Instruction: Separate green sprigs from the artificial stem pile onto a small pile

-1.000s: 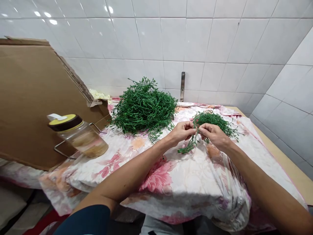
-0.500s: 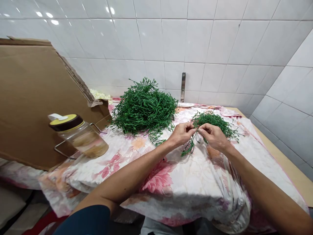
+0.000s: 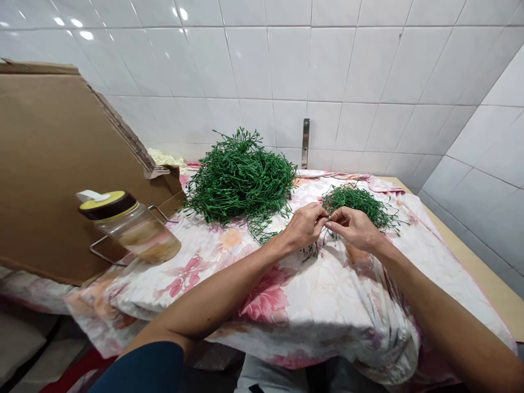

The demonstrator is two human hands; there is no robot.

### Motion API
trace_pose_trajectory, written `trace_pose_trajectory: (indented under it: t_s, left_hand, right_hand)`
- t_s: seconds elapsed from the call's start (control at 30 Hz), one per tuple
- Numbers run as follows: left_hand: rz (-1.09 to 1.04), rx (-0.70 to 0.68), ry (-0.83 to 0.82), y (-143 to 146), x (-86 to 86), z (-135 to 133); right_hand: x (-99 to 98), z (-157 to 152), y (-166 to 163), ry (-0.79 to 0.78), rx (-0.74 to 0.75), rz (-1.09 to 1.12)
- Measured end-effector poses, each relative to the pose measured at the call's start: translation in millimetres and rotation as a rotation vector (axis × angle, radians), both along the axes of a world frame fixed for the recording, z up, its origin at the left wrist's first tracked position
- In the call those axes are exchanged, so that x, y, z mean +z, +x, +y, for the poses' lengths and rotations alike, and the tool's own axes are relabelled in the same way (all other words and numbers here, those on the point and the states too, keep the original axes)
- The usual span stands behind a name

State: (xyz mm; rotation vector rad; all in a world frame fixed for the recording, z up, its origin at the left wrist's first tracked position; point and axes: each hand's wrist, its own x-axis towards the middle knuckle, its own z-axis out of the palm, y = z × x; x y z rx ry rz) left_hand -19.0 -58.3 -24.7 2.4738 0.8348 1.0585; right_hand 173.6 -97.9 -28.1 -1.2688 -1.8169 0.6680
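My left hand (image 3: 307,225) and my right hand (image 3: 351,227) meet fingertip to fingertip over the table, both pinched on thin green artificial stems. A few stem ends (image 3: 310,251) hang below my left hand; the held part itself is mostly covered by my fingers. Just behind my right hand lies a small heap of green stems (image 3: 360,204). Farther left stands a much larger tangled pile of the same branching stems (image 3: 241,183), with a few loose sprigs (image 3: 262,232) spilling off its front.
A floral cloth (image 3: 319,305) covers the table. At left, a bottle with a yellow and black lid (image 3: 143,234) leans tilted beside a large cardboard box (image 3: 53,174). Pale yellow bits (image 3: 164,158) lie behind the box. A metal strip (image 3: 305,143) is fixed to the tiled wall.
My fingers have shifted slightly on the stems, and my left hand has turned, with its fingers curling in more. The dangling stems now show less below the hands. Both piles look unchanged.
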Motion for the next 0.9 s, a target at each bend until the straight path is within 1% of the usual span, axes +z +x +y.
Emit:
trace_pose_trajectory:
  t_s: [0.17, 0.27, 0.4, 0.5, 0.57, 0.63, 0.77, 0.9]
  left_hand:
    - [0.009, -0.031, -0.021, -2, 4.1, 1]
    - [0.051, -0.033, 0.045, -2, 2.1, 2]
    - [0.171, 0.023, 0.161, -1, -0.8, -1]
    - [0.22, 0.064, 0.198, 0, -1.7, -3]
    - [0.23, 0.067, 0.208, 0, -2.2, -4]
    - [0.211, 0.046, 0.199, 1, -2.8, -4]
    - [0.102, -0.005, 0.134, 1, -4.7, -2]
    - [0.028, -0.025, 0.089, 2, -7.2, 1]
  right_hand:
    - [-1.1, 2, 3, -0.021, 0.008, 0.03]
    - [2.2, 1, 2, -0.033, -0.006, 0.02]
    - [6.2, -1, 0, -0.012, -0.057, -0.065]
    - [5.8, 0, 1, -0.006, -0.049, -0.081]
    - [4.5, 2, 2, -0.013, -0.038, -0.065]
    - [3.3, 3, 4, -0.034, -0.015, -0.027]
    - [1.7, 4, 6, -0.139, 0.046, 0.057]
    - [0.2, 5, 5, -0.178, 0.04, 0.11]
